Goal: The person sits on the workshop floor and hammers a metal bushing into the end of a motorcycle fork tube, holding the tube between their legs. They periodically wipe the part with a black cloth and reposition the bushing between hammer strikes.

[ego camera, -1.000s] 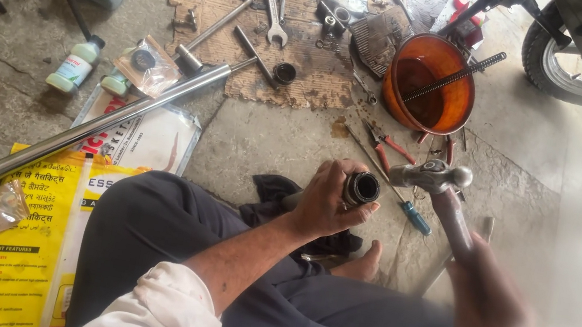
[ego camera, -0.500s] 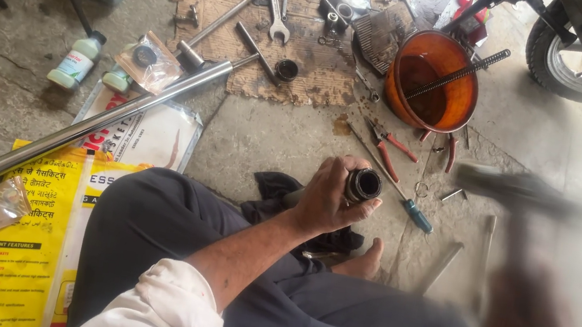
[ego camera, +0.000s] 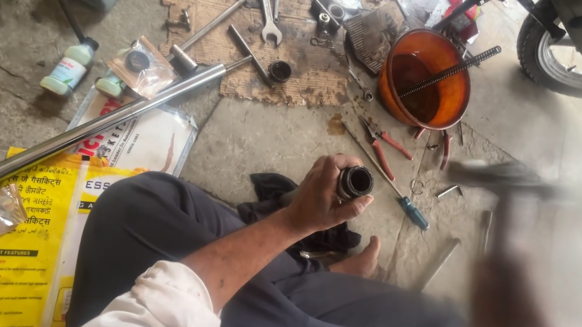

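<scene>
Left hand [ego camera: 321,192] fingers clench round a short dark metal tube [ego camera: 355,182] just above the knee, a blue-handled screwdriver [ego camera: 396,193] at its three o'clock, an orange bowl [ego camera: 427,80] at one o'clock, while the blurred right hand [ego camera: 512,303] swings something, its grip unreadable.

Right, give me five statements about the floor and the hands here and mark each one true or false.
1. The left hand grips a dark cylindrical part. True.
2. The orange bowl is empty. False: dark liquid and a long threaded rod are in it.
3. A long chrome tube lies diagonally across the floor. True.
4. The right hand is sharp and at rest. False: it is a motion blur, with a blurred tool above it.
5. The blue-handled screwdriver lies inside the bowl. False: it lies on the floor, right of the left hand.
</scene>
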